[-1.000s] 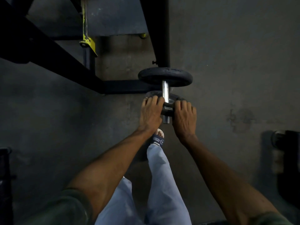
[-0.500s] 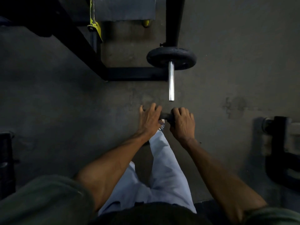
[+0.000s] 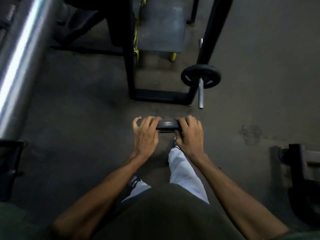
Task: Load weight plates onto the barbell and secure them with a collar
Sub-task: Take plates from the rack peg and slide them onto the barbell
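I hold a small dark weight plate (image 3: 167, 125) edge-on between both hands, low over the floor in front of my leg. My left hand (image 3: 146, 134) presses its left rim with the outer fingers spread. My right hand (image 3: 189, 135) wraps its right rim. Farther away, a second black plate (image 3: 190, 73) sits on a short chrome peg (image 3: 200, 96) whose free end points toward me, clear of my hands. A thick, blurred chrome barbell (image 3: 20, 58) crosses the upper left corner. No collar is visible.
A black rack frame (image 3: 129, 58) stands on the concrete floor (image 3: 78, 110), with a grey platform (image 3: 161, 28) behind it. Dark equipment (image 3: 301, 179) sits at the right edge and another dark object (image 3: 8, 167) at the left edge.
The small plate has come off the chrome peg and moved back toward me in both hands. My view has pulled back, bringing the barbell into sight at upper left.
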